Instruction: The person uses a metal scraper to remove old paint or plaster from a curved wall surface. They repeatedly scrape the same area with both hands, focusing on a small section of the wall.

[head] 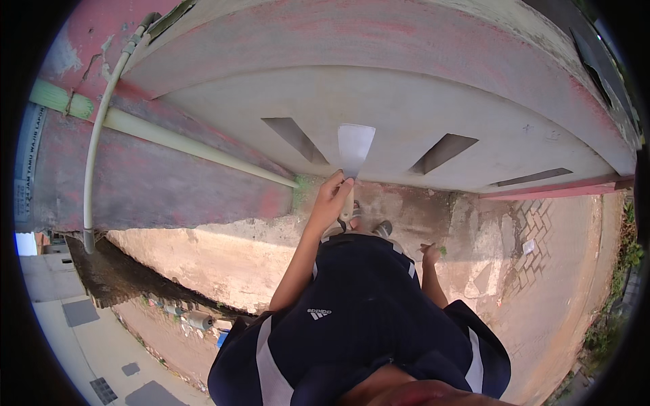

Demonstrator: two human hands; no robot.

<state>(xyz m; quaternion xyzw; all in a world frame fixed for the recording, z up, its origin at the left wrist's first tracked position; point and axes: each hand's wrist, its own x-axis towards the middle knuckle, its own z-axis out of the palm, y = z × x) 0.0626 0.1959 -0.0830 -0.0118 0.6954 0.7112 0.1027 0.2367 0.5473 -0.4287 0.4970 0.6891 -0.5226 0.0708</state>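
My left hand [331,200] grips the pale handle of a putty knife [357,144], thumb near the base of the blade. Its wide metal blade points up in front of a grey plastered wall [315,96], between two slanted slots. I cannot tell whether the blade touches the plaster. A dark loop hangs at the handle's lower end. Low at my right side hangs my right hand [430,253], with its fingers somewhat apart and nothing visible in it.
A thin upright pipe [95,167] crosses a thicker pale pipe [193,147] along the left side wall. Above the slots juts a ledge [355,40]. My sandalled feet [383,228] stand on stained concrete, with paving blocks [533,228] at right.
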